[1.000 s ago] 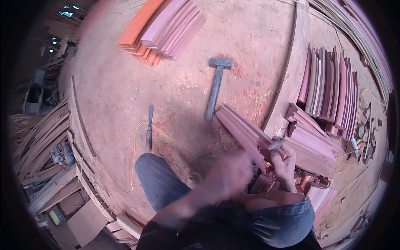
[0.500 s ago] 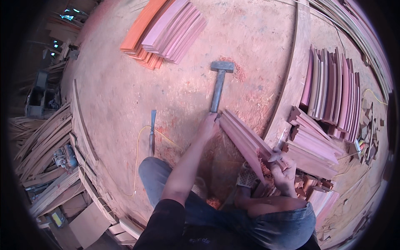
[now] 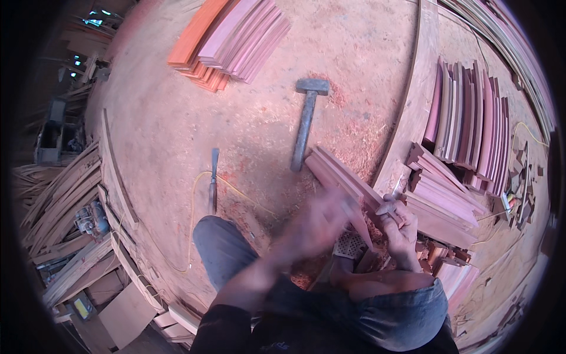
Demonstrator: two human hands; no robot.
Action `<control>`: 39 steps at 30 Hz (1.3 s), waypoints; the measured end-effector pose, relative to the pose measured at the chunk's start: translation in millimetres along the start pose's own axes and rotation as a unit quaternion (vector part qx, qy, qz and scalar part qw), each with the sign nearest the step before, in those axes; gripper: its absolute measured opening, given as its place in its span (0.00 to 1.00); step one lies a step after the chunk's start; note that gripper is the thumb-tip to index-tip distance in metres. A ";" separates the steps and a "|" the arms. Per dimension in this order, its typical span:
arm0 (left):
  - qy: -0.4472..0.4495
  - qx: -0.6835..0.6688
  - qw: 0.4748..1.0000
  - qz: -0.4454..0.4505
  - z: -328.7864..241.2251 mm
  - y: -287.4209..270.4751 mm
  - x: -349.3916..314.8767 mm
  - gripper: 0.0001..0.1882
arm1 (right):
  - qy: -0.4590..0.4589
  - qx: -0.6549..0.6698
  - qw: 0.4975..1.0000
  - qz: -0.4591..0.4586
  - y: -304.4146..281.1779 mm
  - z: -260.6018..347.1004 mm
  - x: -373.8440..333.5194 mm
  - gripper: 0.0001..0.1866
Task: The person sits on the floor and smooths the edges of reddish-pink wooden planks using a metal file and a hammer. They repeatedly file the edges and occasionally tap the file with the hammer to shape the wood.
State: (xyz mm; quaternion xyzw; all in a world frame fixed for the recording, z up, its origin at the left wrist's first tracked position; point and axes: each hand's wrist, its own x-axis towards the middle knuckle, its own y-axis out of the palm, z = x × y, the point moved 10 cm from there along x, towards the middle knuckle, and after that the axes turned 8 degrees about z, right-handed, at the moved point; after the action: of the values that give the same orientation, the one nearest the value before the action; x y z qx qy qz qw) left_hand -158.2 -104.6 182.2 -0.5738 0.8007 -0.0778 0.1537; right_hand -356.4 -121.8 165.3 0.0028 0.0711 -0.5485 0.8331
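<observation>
My right hand is closed on the near end of a pink, grooved wood moulding, which slants away to the upper left. A small pale edge shows by its thumb; I cannot make out what it is. Smeared by motion, my left hand is over or beside the moulding's near half, and its fingers cannot be read. Beyond the moulding's far end, a hammer lies on the floor, its blocky metal head pointing away. A chisel rests to the left, near my knee, blade away from me.
Stacked orange and pink boards lie at the far left. A long plank runs along the right, with mouldings stacked beyond it. Near the chisel, a yellow cord curves across the floor. Scrap strips crowd the left side.
My left hand has left the hammer's handle and come back toward me and right, to the moulding's near half. The hammer stays on the floor. My right hand keeps its grip.
</observation>
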 end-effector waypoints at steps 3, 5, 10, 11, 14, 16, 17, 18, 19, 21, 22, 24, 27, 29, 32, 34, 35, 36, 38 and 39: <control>-0.159 0.087 0.979 -0.096 135.2 -69.8 31.6 0.11 | -0.026 -0.012 0.999 0.015 4.7 5.3 -0.4 0.08; -0.188 0.199 0.959 -0.068 203.7 -80.9 46.7 0.11 | -0.020 0.008 1.000 0.009 6.4 2.7 -3.4 0.08; -0.107 0.214 0.964 -0.118 234.2 -72.8 63.8 0.13 | 0.010 0.030 0.999 -0.012 -2.6 -8.8 -10.8 0.08; -0.109 0.224 0.958 -0.142 223.4 -70.1 59.8 0.14 | 0.002 0.025 1.000 -0.010 -4.1 -8.5 -10.9 0.08; -0.070 0.228 0.962 -0.131 180.2 -52.2 47.1 0.13 | 0.011 0.025 0.999 -0.027 -9.1 -12.9 -13.3 0.08; -0.052 0.146 0.987 -0.040 169.7 -43.6 48.9 0.12 | 0.028 0.030 0.998 -0.037 -10.3 -17.6 -14.7 0.09; -0.033 0.105 0.993 0.037 167.0 -34.8 52.1 0.12 | 0.036 0.029 0.998 -0.034 -10.3 -19.4 -15.2 0.09; -0.089 0.114 0.989 -0.027 176.9 -55.9 51.4 0.12 | 0.021 0.022 0.999 -0.036 -10.8 -16.7 -16.0 0.09; -0.147 0.130 0.979 -0.050 190.7 -69.7 53.7 0.12 | 0.040 0.036 0.998 -0.031 -9.3 -21.6 -16.5 0.09; -0.230 0.145 0.955 -0.116 213.1 -89.3 51.6 0.11 | 0.042 0.050 0.997 -0.037 -10.0 -23.7 -18.6 0.09; -0.186 0.190 0.959 -0.096 209.2 -85.1 60.1 0.11 | 0.043 0.064 0.996 -0.040 -10.3 -25.2 -18.9 0.09; -0.147 0.268 0.947 -0.100 205.8 -72.7 60.5 0.12 | 0.058 0.092 0.993 -0.050 -11.2 -29.5 -21.5 0.10; -0.104 0.220 0.969 -0.050 207.5 -48.9 56.1 0.13 | 0.046 0.076 0.995 -0.045 -10.0 -26.9 -20.4 0.11; -0.089 0.148 0.983 -0.063 205.5 -49.9 53.1 0.13 | 0.040 0.091 0.994 -0.039 -8.2 -25.4 -19.2 0.11; -0.137 0.148 0.976 -0.080 207.7 -64.5 55.6 0.13 | 0.047 0.104 0.992 -0.053 -9.2 -26.1 -18.7 0.12; -0.143 0.185 0.969 -0.082 199.5 -66.5 57.8 0.12 | 0.047 0.090 0.993 -0.056 -9.9 -23.9 -19.1 0.12; -0.126 0.204 0.968 -0.073 191.2 -63.9 56.6 0.12 | 0.040 0.073 0.995 -0.049 -8.8 -21.1 -18.5 0.12; -0.129 0.219 0.967 -0.027 189.2 -52.2 56.8 0.12 | 0.021 0.051 0.998 -0.040 -8.7 -16.0 -17.4 0.12; -0.063 0.151 0.987 0.000 176.3 -43.2 54.2 0.09 | 0.055 0.057 0.996 -0.035 -7.5 -22.4 -17.9 0.10; -0.075 0.119 0.988 0.055 183.0 -35.0 56.1 0.09 | 0.062 0.051 0.997 -0.024 -5.9 -23.5 -17.8 0.10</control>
State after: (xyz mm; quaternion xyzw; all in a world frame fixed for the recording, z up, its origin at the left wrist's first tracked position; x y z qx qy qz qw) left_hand -82.0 -159.6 11.9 -0.5104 0.8024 -0.1205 0.2848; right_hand -371.4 -106.0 144.7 0.0771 0.0944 -0.5700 0.8126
